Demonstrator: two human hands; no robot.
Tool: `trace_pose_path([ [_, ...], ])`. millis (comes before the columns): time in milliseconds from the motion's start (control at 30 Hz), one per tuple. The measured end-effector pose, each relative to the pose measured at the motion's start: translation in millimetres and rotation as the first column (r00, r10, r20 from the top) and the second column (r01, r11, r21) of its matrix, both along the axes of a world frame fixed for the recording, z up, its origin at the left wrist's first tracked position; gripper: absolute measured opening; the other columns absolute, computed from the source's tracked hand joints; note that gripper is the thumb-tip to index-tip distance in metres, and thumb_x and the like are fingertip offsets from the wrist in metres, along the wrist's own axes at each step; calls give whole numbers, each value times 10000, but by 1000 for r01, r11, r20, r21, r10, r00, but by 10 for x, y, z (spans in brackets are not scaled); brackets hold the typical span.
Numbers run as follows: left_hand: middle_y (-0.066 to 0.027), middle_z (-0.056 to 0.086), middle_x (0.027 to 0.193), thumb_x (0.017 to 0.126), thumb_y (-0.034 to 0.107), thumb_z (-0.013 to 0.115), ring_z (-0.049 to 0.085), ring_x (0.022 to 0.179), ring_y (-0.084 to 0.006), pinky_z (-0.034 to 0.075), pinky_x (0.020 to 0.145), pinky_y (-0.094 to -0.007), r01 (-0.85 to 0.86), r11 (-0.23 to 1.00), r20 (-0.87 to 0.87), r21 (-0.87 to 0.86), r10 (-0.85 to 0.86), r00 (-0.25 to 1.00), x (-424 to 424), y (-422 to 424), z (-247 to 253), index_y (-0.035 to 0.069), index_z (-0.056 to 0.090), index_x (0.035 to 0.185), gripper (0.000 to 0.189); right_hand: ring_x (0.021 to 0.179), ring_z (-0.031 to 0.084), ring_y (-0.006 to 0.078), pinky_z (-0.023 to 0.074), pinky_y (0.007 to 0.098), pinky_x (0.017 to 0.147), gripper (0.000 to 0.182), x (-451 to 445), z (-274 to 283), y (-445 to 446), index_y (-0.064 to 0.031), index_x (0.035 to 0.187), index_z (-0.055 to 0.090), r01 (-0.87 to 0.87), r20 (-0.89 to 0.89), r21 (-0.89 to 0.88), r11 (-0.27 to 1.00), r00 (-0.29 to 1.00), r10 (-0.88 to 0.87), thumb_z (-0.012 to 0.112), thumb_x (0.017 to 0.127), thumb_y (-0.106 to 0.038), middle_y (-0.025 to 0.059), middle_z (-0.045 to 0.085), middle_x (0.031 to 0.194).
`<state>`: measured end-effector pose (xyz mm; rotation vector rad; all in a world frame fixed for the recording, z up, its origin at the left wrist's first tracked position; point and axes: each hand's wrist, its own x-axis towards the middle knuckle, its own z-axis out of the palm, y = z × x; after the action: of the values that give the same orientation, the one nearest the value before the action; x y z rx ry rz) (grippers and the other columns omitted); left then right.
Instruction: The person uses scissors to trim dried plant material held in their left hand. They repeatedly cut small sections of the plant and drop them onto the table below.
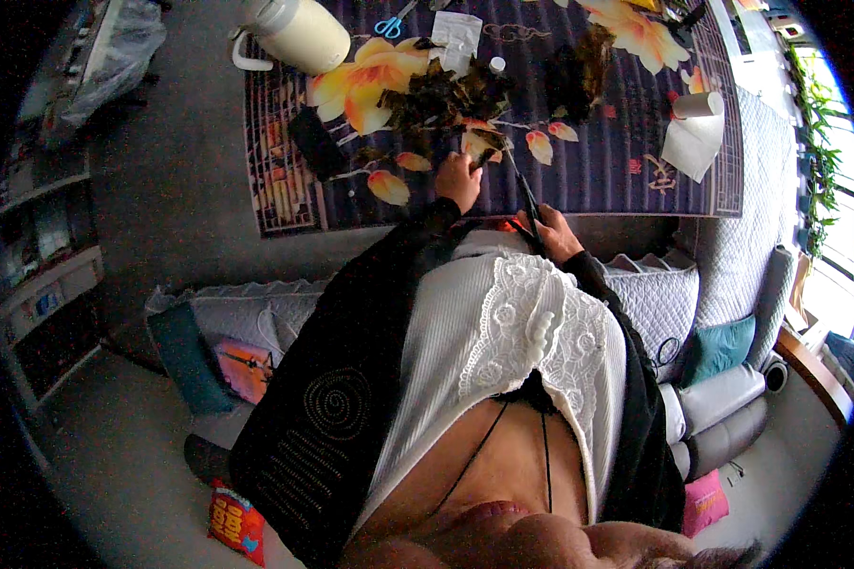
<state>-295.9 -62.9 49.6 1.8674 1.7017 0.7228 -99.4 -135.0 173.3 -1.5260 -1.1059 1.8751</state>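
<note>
My left hand [459, 179] is at the near side of the patterned tablecloth [427, 192], its fingers closed on a small dark brown leafy piece [481, 158]. In my right hand [559, 233], by the table's near edge, is a pair of black-handled scissors [528, 192]. Their metal blades point away from me and reach the piece by my left fingers; whether they touch it is too small to tell. Just beyond lies a heap of dark, crumpled dried leafy matter [455, 96], perhaps seaweed. A second brown heap [583, 71] lies to its right.
A cream jug [302, 35] with a white handle stands at the far left, near blue-handled scissors [390, 27]. A crumpled white paper [457, 39] and a white cap [497, 65] lie behind the heap. A paper roll [697, 105] is at right. A quilted sofa [655, 291] is behind me.
</note>
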Motion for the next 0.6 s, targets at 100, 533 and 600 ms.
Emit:
trace_pose_path([
  [100, -86, 589, 740, 807, 233, 580, 578, 620, -167, 433, 512, -283, 197, 874, 591, -445, 121, 798, -171, 118, -61, 23, 542, 808, 213, 821, 525, 130, 416, 261, 737, 306, 11, 55, 60, 41, 984, 528, -127, 114, -68, 990, 984, 134, 522, 813, -213, 71, 586, 909],
  [533, -46, 575, 845, 822, 185, 573, 558, 653, -146, 434, 521, -243, 110, 838, 805, -534, 463, 372, -614, 508, 659, 77, 537, 913, 145, 718, 488, 169, 396, 305, 658, 345, -31, 70, 44, 40, 902, 473, -192, 229, 169, 967, 962, 151, 568, 779, -268, 127, 534, 782],
  [600, -50, 569, 803, 804, 152, 594, 554, 632, -135, 433, 528, -253, -63, 915, 650, -398, 330, 684, -599, 534, 666, 38, 574, 912, 158, 778, 536, 203, 426, 320, 708, 370, -6, 30, 43, 51, 983, 478, -249, 276, 164, 954, 940, 198, 572, 772, -238, 166, 577, 851],
])
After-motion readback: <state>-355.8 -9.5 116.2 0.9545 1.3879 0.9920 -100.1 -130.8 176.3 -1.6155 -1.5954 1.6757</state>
